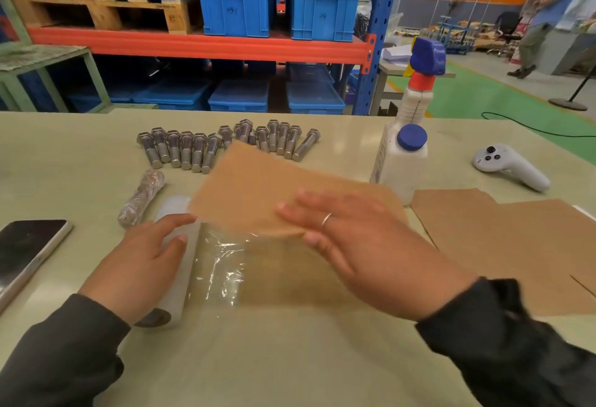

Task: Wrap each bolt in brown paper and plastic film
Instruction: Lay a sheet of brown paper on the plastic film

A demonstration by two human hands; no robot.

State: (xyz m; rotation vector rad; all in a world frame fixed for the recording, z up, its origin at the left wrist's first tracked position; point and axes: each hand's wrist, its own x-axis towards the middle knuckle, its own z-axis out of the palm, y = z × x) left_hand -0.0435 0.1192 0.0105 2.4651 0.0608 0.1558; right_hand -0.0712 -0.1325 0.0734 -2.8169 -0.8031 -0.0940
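Observation:
My right hand (pixel 358 239) holds a brown paper sheet (pixel 254 187) by its near edge, thumb under and fingers on top, lifted over a stretch of clear plastic film (pixel 222 264) spread on the table. My left hand (pixel 145 258) rests with relaxed fingers on the film roll (pixel 180 277), which lies at the film's left edge. Several bare steel bolts (pixel 193 148) lie in a row at the back of the table. One wrapped bolt (pixel 142 197) lies left of the roll.
A stack of brown paper sheets (pixel 516 245) lies at the right. A white spray bottle (pixel 406 136) stands behind it, and a white controller (pixel 509 165) lies farther right. A phone (pixel 29 248) lies at the left edge. Blue crates fill the shelving behind the table (pixel 290 358).

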